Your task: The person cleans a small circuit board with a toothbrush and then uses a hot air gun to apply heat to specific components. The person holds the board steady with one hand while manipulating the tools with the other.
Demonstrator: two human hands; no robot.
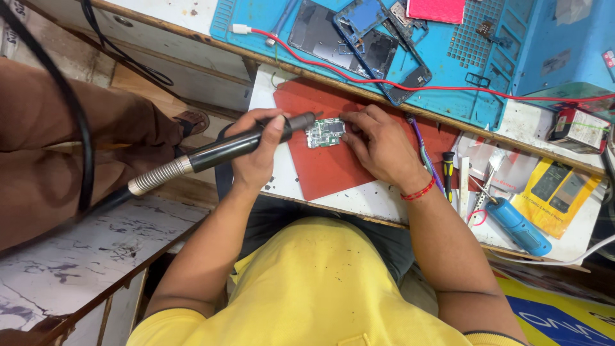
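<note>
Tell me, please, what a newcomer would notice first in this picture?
First, the left hand holding a black hot-air handpiece, its nozzle aimed at a small green circuit board on the red mat. The right hand touches the board. Behind, an opened phone frame lies on a blue mat.

Your left hand point(256, 157) grips a black hot-air wand with a silver ribbed collar point(221, 152), and beside it lies a small green circuit board speckled with silver parts point(325, 132) on a plain brick-red rubber mat point(327, 170). Your right hand point(379, 144) wears a red thread band at the wrist point(418, 191). Your shirt is plain yellow point(320, 288). Beyond lie a bright blue gridded work mat point(474, 57) and a red cable with a white plug point(359, 77).
</note>
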